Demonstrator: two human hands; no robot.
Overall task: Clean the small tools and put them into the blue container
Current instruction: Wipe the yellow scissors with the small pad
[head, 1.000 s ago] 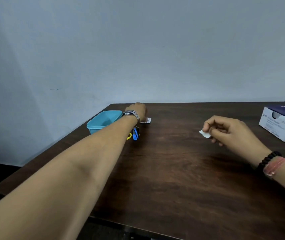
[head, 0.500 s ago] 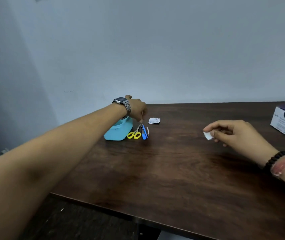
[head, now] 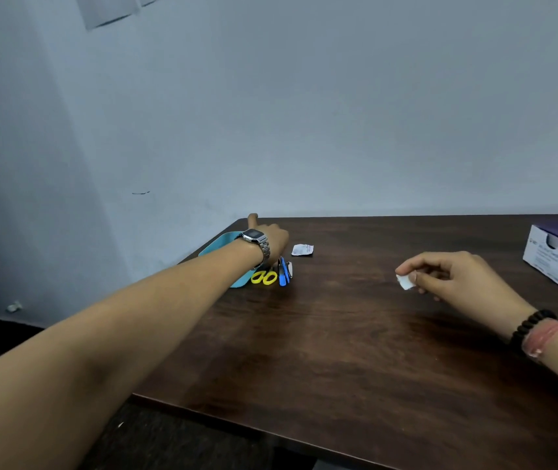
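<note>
Right now the small tools [head: 275, 271], yellow-handled scissors [head: 264, 277] among them, lie bunched at ten o'clock on the table [head: 338, 334], touching the blue container [head: 218, 242]. Your left hand [head: 272, 237] hovers over them, fingers hidden behind the wrist, so I cannot tell whether it grips anything. Your right hand [head: 454, 274], at two o'clock, pinches a small white wipe [head: 405, 282]. Reaching blind into that tight cluster, you could nudge pieces apart or shove the container toward the near table edge.

Left hand [head: 272, 237] reaches over the tools [head: 272, 274]; right hand [head: 454, 278] pinches a white wipe [head: 405, 283].
</note>
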